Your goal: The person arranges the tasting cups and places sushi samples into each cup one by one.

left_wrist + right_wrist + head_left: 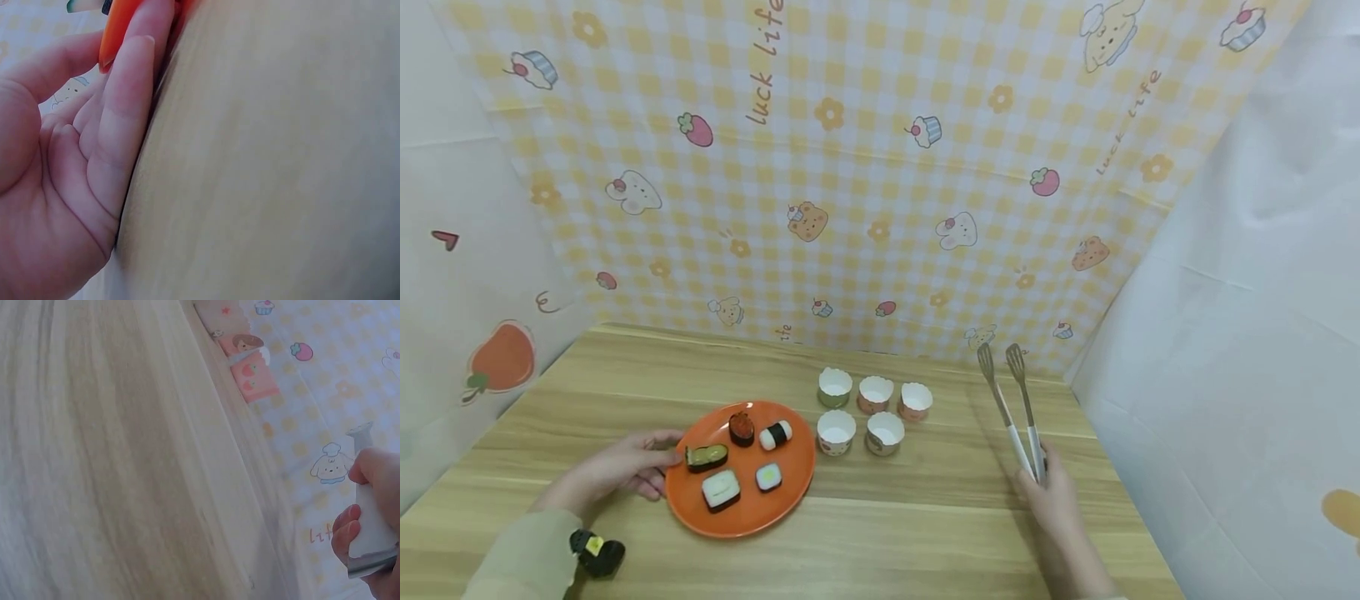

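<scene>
At the left, my left hand point(632, 467) grips the rim of a round orange plate point(796, 467), its thumb over the edge. In the left wrist view the plate's edge point(115, 37) sits between thumb and fingers. Several sushi pieces lie on the plate: a roe-topped one point(742, 428), a white one with a black band point(776, 435), a yellowish-green-topped one point(707, 457), a white-topped block point(721, 490) and a small roll point(768, 477). My right hand point(1054, 496) holds white-handled tongs point(1031, 421) with slotted metal ends, raised and spread apart.
Several paper baking cups point(876, 394) with scalloped rims stand in two rows on the wooden table point(925, 533), right of the plate. A checked cloth point(880, 167) hangs along the back edge. White sheets point(1247, 350) close both sides.
</scene>
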`<state>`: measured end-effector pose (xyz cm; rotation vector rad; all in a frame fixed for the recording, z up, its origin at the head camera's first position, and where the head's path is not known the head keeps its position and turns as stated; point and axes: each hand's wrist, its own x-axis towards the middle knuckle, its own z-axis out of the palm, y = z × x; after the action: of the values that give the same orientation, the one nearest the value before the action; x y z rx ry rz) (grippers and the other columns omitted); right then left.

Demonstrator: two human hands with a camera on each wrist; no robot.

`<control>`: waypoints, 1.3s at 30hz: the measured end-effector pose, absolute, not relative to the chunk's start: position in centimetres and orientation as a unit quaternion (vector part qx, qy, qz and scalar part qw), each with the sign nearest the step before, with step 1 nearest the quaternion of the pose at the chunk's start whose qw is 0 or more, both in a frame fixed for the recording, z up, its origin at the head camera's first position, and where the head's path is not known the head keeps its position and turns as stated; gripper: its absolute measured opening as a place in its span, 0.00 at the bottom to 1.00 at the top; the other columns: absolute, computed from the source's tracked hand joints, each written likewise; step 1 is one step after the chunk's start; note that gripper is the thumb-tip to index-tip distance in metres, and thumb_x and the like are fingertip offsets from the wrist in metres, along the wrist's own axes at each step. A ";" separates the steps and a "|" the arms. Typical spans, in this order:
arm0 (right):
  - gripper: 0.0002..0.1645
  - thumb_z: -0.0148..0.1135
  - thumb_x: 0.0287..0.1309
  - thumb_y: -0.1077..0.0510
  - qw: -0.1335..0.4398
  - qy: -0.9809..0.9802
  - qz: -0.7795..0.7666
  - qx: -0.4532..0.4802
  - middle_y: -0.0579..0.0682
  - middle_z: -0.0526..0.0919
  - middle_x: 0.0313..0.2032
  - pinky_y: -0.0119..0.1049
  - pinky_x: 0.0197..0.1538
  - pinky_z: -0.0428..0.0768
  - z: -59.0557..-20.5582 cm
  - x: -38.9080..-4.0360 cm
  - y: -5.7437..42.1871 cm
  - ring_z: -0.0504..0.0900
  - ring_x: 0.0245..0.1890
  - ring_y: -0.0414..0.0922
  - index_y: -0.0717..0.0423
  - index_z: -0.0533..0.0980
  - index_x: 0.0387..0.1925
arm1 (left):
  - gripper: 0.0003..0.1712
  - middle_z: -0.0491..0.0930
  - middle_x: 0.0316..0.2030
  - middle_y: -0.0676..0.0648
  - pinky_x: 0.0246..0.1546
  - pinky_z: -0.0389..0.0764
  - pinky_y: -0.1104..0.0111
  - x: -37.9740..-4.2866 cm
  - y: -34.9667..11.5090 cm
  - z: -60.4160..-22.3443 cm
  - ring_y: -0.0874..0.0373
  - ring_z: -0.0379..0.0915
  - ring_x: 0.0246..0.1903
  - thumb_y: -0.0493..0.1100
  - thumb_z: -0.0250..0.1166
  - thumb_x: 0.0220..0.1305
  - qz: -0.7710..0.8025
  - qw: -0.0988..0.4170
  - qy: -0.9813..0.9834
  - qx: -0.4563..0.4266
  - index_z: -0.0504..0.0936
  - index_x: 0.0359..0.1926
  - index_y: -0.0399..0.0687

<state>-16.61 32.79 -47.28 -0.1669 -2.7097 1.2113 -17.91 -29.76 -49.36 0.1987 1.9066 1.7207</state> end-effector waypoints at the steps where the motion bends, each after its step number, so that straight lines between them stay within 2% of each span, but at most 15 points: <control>1: 0.41 0.59 0.60 0.63 0.083 -0.909 0.404 -0.055 0.66 0.75 0.44 0.35 0.24 0.77 -47.2 -16.5 32.7 0.75 0.26 0.47 0.64 0.52 0.70 | 0.41 0.82 0.31 0.38 0.29 0.84 0.63 -17.9 -29.8 -49.4 0.55 0.80 0.25 0.41 0.57 0.69 0.643 0.280 0.709 0.072 0.43 0.68 0.23; 8: 0.38 0.63 0.62 0.57 0.102 -0.921 0.376 -0.033 0.69 0.76 0.46 0.36 0.27 0.78 -46.7 -16.2 32.2 0.77 0.30 0.49 0.62 0.58 0.68 | 0.41 0.82 0.31 0.37 0.30 0.84 0.63 -18.0 -30.0 -49.5 0.55 0.80 0.26 0.41 0.57 0.69 0.646 0.285 0.705 0.073 0.44 0.68 0.24; 12: 0.36 0.65 0.61 0.56 0.112 -0.924 0.367 -0.005 0.64 0.78 0.42 0.35 0.27 0.77 -46.3 -15.9 31.6 0.77 0.31 0.48 0.60 0.61 0.66 | 0.40 0.82 0.31 0.38 0.30 0.84 0.63 -18.0 -30.1 -49.5 0.55 0.80 0.26 0.40 0.57 0.69 0.651 0.288 0.699 0.075 0.44 0.69 0.24; 16: 0.35 0.66 0.59 0.57 0.122 -0.923 0.363 0.026 0.57 0.79 0.37 0.33 0.25 0.77 -46.0 -15.6 30.7 0.77 0.28 0.44 0.61 0.63 0.65 | 0.40 0.82 0.32 0.38 0.30 0.84 0.64 -18.0 -30.0 -49.4 0.56 0.80 0.26 0.41 0.56 0.70 0.653 0.290 0.696 0.074 0.43 0.69 0.25; 23: 0.35 0.68 0.56 0.62 0.147 -0.917 0.364 0.073 0.55 0.79 0.34 0.32 0.23 0.77 -45.6 -15.4 29.3 0.76 0.27 0.43 0.64 0.66 0.63 | 0.39 0.82 0.29 0.40 0.28 0.83 0.64 -17.9 -29.8 -49.4 0.57 0.79 0.24 0.40 0.56 0.70 0.652 0.284 0.699 0.074 0.44 0.69 0.25; 33: 0.37 0.69 0.55 0.60 0.130 -0.916 0.369 0.088 0.58 0.80 0.38 0.36 0.30 0.80 -44.4 -15.2 28.0 0.79 0.34 0.47 0.64 0.65 0.64 | 0.38 0.82 0.30 0.39 0.28 0.83 0.65 -17.8 -29.9 -49.7 0.57 0.80 0.25 0.39 0.55 0.71 0.659 0.281 0.692 0.088 0.43 0.68 0.24; 39: 0.37 0.68 0.56 0.57 0.112 -0.915 0.371 0.112 0.49 0.77 0.33 0.31 0.26 0.78 -43.9 -15.2 27.5 0.76 0.27 0.43 0.62 0.65 0.65 | 0.39 0.82 0.31 0.39 0.28 0.83 0.65 -17.8 -30.0 -49.7 0.56 0.80 0.25 0.39 0.55 0.71 0.659 0.282 0.691 0.089 0.43 0.68 0.24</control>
<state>-15.15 27.51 -43.86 0.3294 -2.6849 1.0898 -17.85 -29.96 -49.73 0.2395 1.8504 1.7660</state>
